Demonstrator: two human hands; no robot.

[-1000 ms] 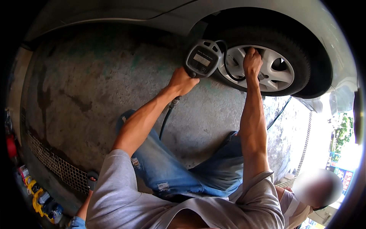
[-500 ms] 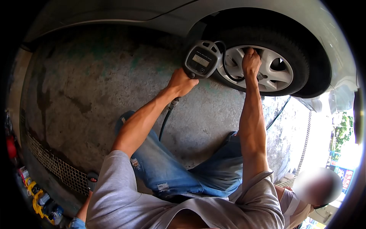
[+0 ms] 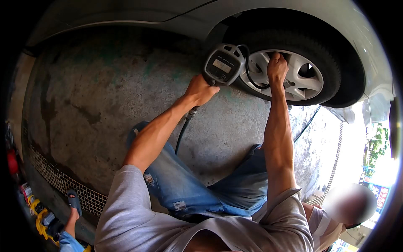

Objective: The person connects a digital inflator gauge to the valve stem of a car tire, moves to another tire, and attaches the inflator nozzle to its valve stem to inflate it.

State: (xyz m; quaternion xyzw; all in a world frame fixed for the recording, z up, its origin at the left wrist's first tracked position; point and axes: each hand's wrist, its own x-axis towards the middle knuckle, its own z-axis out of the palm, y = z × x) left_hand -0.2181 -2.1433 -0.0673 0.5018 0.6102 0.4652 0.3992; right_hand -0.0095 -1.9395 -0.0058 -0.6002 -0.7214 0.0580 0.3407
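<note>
My left hand (image 3: 201, 90) is wrapped round the handle of a digital tire inflator (image 3: 222, 65), whose grey-framed screen faces me; its digits are too faint to read surely. From its top a black hose (image 3: 248, 72) loops across to the wheel. Another hose (image 3: 181, 136) hangs below the handle. At the upper left of the silver wheel rim (image 3: 308, 84), my right hand (image 3: 277, 69) is closed with its fingertips against the rim. What it pinches there is hidden. The black tire (image 3: 331, 54) surrounds the rim.
A silver car body (image 3: 168, 12) spans the top. Floor grates (image 3: 67, 180) run along the left and right. A person in a sandal (image 3: 74, 199) is at lower left, near several yellow items (image 3: 42, 222). Another person (image 3: 317, 227) is close by at lower right.
At lower left the other person's sandaled foot has moved left and now shows more of the leg. The screen digits look different. My hands have stayed in place.
</note>
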